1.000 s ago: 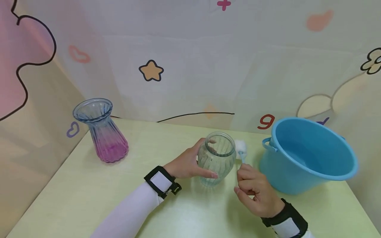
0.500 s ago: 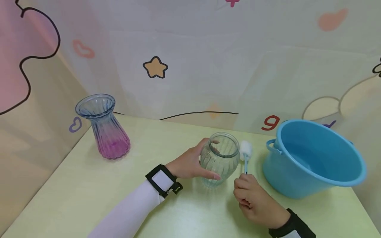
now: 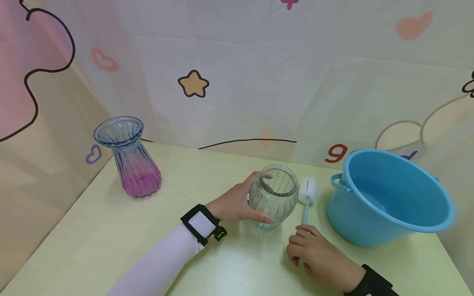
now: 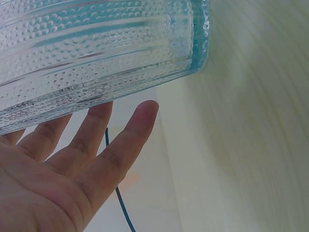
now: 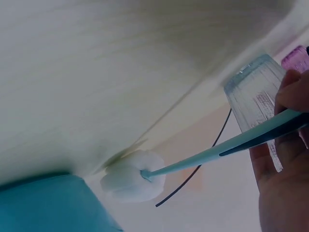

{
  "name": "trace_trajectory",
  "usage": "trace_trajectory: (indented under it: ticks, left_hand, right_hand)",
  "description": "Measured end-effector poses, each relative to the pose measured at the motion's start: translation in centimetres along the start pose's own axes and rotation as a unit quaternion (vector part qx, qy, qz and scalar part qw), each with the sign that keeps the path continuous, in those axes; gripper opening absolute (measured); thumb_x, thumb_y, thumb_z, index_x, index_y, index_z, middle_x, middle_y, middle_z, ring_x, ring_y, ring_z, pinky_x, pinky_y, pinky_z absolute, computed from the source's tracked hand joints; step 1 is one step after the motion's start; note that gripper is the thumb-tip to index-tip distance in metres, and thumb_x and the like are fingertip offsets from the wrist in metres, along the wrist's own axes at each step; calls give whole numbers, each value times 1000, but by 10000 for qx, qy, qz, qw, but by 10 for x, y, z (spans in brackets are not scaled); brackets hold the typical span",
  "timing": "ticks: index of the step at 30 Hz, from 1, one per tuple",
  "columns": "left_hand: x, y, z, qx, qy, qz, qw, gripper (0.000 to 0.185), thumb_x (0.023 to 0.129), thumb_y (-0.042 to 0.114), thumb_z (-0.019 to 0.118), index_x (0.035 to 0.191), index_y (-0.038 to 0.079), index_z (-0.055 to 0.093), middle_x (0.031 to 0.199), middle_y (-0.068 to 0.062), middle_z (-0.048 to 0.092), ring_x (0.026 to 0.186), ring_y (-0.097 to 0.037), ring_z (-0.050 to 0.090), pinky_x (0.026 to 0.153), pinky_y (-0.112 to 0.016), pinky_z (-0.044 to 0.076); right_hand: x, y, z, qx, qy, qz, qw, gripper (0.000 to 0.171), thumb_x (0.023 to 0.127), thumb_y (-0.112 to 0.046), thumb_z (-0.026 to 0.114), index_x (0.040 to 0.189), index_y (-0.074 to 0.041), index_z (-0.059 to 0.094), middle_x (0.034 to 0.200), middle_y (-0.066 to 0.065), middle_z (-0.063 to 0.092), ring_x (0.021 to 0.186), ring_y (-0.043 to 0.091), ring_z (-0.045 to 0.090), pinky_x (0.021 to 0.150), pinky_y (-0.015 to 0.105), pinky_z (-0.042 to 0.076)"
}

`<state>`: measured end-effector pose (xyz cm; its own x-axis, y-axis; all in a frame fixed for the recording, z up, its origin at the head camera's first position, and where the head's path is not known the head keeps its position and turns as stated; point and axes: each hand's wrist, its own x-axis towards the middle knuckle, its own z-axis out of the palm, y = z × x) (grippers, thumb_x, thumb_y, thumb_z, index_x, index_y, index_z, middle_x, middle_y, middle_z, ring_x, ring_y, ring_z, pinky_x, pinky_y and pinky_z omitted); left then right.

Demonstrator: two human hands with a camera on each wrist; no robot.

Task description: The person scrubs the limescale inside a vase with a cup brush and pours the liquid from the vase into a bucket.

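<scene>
The left hand (image 3: pixel 233 204) clasps the ribbed glass jar (image 3: pixel 273 197), while the right hand (image 3: pixel 314 259) grasps the sponge brush (image 3: pixel 306 197), its handle pointing away just right of the jar.

The ribbed jar (image 3: pixel 273 196) stands upright on the table (image 3: pixel 111 230), near its middle. The left hand (image 3: pixel 237 203) is wrapped round the jar's left side. Just right of the jar lies the sponge brush (image 3: pixel 306 196), its head nearest the jar's rim and its handle running toward the near edge, where the right hand (image 3: pixel 318 259) holds it in front of and to the right of the jar. Further right of the jar sits the bucket (image 3: pixel 389 197). Well left of the jar, toward the back, stands the flared vase (image 3: pixel 129 158), close to the wall (image 3: pixel 237 82) behind the jar.
</scene>
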<state>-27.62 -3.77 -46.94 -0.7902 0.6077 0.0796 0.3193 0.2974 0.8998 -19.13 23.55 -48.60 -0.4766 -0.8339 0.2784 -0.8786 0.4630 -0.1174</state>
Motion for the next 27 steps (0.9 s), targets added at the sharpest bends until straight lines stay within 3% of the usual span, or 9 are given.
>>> trace_trajectory:
  ticks: [3,8,13,22,27]
  left_hand:
    - [0,0,0,-2,-39,6,10000,102,76,38,93,155,36,28,145,8,56,130,-17,56,103,-37,51]
    - [1,1,0,-12,-41,6,10000,102,76,37,93,155,34,28,144,9,57,129,-15,57,103,-36,51]
    - [1,1,0,-11,-51,-42,10000,102,76,37,93,155,36,28,144,10,57,129,-15,56,103,-35,51]
    - [1,0,0,-31,-63,-88,9999,102,76,37,93,153,40,27,145,10,56,130,-16,56,103,-35,51]
    - [1,-1,0,-32,-58,-74,10000,101,76,36,92,153,40,27,145,10,56,130,-16,56,104,-36,51]
  right_hand:
    - [-4,1,0,-59,-281,130,9995,48,73,11,74,81,-29,49,81,-19,40,88,1,44,101,39,45]
    - [-11,2,0,-177,-325,105,9993,47,74,8,76,80,-30,48,82,-18,41,90,2,44,100,39,50]
    - [-19,4,-3,-145,-540,265,9981,46,75,5,79,81,-31,50,87,-19,46,95,2,46,103,47,52]
    - [-37,6,-5,-136,-717,523,9960,50,74,2,82,76,-37,51,92,-21,45,100,2,42,102,29,42]
    - [-44,8,-7,-91,-1092,552,9925,43,80,-13,86,75,-37,51,93,-21,48,102,6,43,101,43,50]
